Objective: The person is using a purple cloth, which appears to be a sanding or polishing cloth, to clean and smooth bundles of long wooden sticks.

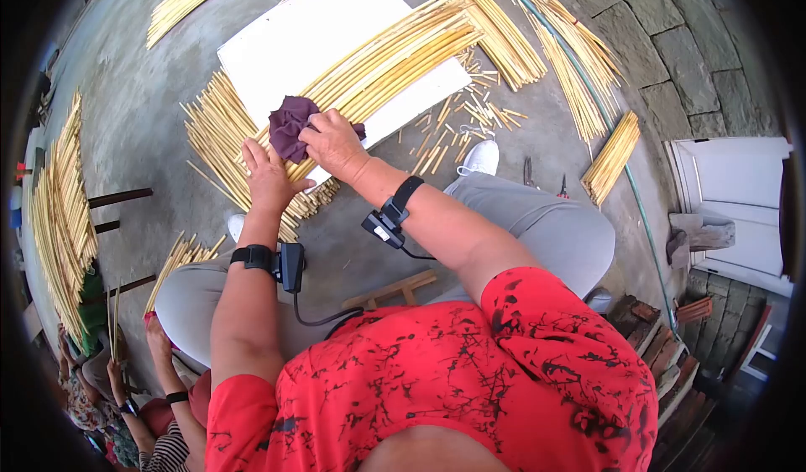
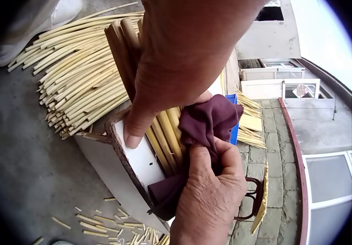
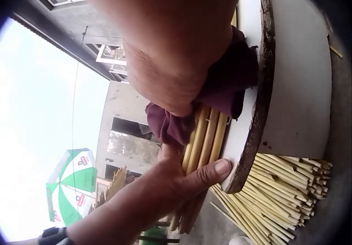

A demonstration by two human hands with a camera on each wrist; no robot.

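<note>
A bundle of long yellow stalks [image 1: 382,56] lies across a white board [image 1: 294,39]. My right hand [image 1: 337,146] pinches a dark purple cloth [image 1: 291,128] on top of the stalks; in the left wrist view its thumb and fingers grip the cloth [image 2: 206,121]. My left hand [image 1: 270,178] rests over the near end of the bundle, fingers spread across it. In the right wrist view the left thumb lies beside the stalks [image 3: 204,140] at the board's edge [image 3: 250,129], and the fingertips are hidden behind the stalks and cloth.
More stalks [image 1: 218,128] lie under the board's left side. Short cut pieces [image 1: 453,132] litter the floor on the right, near a white shoe [image 1: 481,158] and pliers [image 1: 562,186]. Further bundles [image 1: 609,157] lie right and left. Other people [image 1: 159,413] sit at the lower left.
</note>
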